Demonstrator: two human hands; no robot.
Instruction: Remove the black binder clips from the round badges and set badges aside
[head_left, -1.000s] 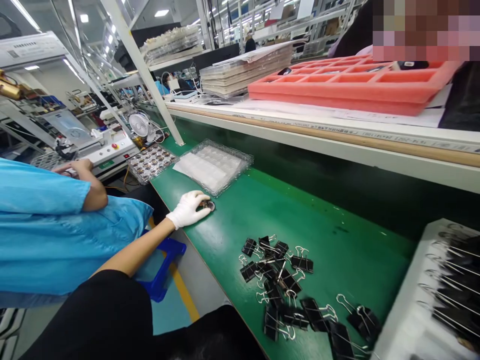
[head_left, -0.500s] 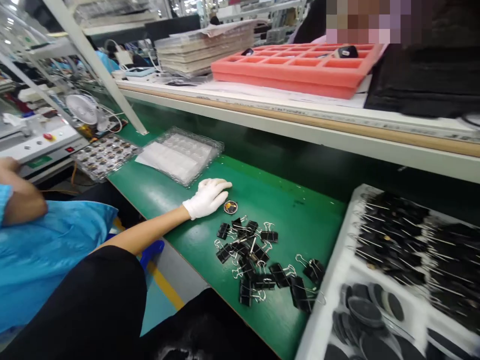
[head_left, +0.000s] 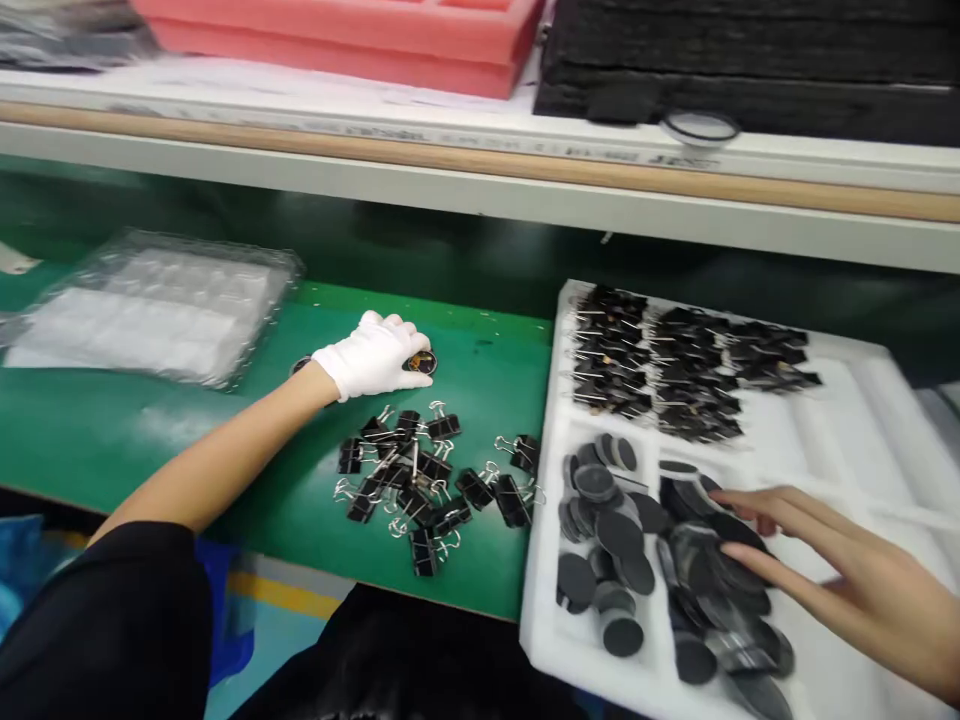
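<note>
My left hand point(head_left: 373, 357), in a white glove, rests on the green table. Its thumb and fingers curl round a small round disc point(head_left: 424, 362) with a dark rim and a gold-patterned face. Another dark round piece point(head_left: 301, 364) shows partly behind that wrist. My bare right hand point(head_left: 821, 560) reaches over a heap of black round discs point(head_left: 694, 555) in the white tray point(head_left: 817, 440). Its thumb and forefinger are apart, their tips at the discs; I see nothing held between them. Several loose black binder clips point(head_left: 416, 480) lie below my left hand.
Rows of black binder clips point(head_left: 611, 350) fill the tray's upper compartments. More black discs point(head_left: 615, 525) lie in its left compartment. A clear plastic tray point(head_left: 172, 300) is on the table at left. Above runs a shelf point(head_left: 450, 185) with pink foam point(head_left: 360, 45) and black foam point(head_left: 750, 80).
The view has swung right, bringing the white tray fully in. My left hand has closed round a disc. My right hand has come into view over the black discs.
</note>
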